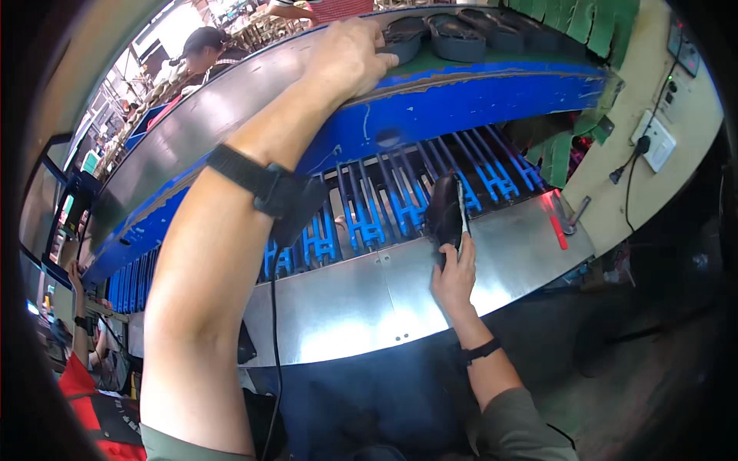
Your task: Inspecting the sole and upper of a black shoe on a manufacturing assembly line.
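My left hand [352,58] reaches up to the raised conveyor belt, its thumb and fingers closed on the end of a black shoe sole [407,38]. Several more black soles, such as a broad one [460,38], lie in a row to its right. Lower down, my right hand [455,278] grips a black shoe [443,211] by one end. The shoe stands tilted over the blue rack bars, with a pale strip along its right edge. A black strap with a wired pad [269,192] is around my left forearm.
Blue rack bars [369,200] run beneath the blue conveyor side [461,91]. A metal shelf [346,307] lies in front, with a red-handled tool [559,230] at its right end. Green curtain strips [580,23] hang at the belt's right end. Other people work at left.
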Action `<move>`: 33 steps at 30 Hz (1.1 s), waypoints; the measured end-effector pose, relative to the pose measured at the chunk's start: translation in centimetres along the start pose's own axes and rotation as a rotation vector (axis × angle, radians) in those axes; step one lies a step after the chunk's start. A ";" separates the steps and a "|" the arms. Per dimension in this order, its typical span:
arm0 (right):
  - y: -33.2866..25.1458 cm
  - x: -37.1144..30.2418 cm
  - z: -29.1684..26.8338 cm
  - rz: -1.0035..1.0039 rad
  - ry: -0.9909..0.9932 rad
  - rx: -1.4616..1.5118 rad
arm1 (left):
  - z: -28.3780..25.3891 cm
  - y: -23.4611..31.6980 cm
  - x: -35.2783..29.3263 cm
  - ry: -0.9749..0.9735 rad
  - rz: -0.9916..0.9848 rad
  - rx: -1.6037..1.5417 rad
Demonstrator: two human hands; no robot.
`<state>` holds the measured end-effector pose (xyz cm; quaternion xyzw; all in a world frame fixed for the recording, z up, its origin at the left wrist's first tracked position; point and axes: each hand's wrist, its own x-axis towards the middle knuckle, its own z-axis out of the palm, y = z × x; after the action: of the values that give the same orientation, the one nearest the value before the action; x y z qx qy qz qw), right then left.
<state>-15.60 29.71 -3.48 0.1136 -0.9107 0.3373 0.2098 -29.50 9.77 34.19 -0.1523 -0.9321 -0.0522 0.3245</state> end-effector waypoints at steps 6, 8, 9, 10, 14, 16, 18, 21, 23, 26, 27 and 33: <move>2.7 -3.4 -3.2 0.076 -0.061 0.248 | -9.3 1.1 -9.2 0.138 -0.024 -0.210; 2.6 -5.7 -4.5 0.059 -0.076 0.232 | -14.8 2.2 -16.4 0.174 0.052 -0.374; 2.2 -6.9 -5.4 0.004 -0.073 0.162 | -17.5 3.2 -20.6 0.175 0.147 -0.373; 1.5 -8.1 -6.5 0.009 -0.122 0.071 | -19.8 4.7 -24.9 0.144 0.240 -0.361; -2.1 -6.9 -13.2 -0.115 -0.238 0.055 | -22.5 14.0 -44.6 -0.138 0.268 -0.281; -4.6 -5.6 -17.3 -0.190 -0.154 0.139 | -20.4 18.0 -53.9 -0.249 0.165 -0.311; -6.9 -5.3 -21.3 -0.192 -0.121 0.329 | -17.5 20.0 -61.1 -0.799 -0.143 -0.358; -10.7 -6.2 -23.2 -0.098 -0.216 0.695 | -15.8 19.6 -67.5 -0.438 -0.354 -0.618; -12.7 -8.6 -22.7 -0.009 -0.391 0.822 | -15.7 18.4 -68.9 -0.383 -0.432 -0.787; -15.3 -14.5 -18.3 0.120 -0.635 0.906 | -15.9 13.7 -68.7 -0.030 -0.599 -0.597; -15.9 -16.4 -16.7 0.188 -0.656 0.804 | -15.3 11.6 -68.3 0.166 -0.707 -0.417; -17.3 -18.9 -14.5 0.347 -0.907 1.048 | -8.8 0.5 -66.2 0.075 -1.349 -1.064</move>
<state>11.62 27.58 7.57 0.1821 -0.6311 0.6786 -0.3287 25.00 -8.07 0.02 0.3042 -0.6637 -0.6688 0.1400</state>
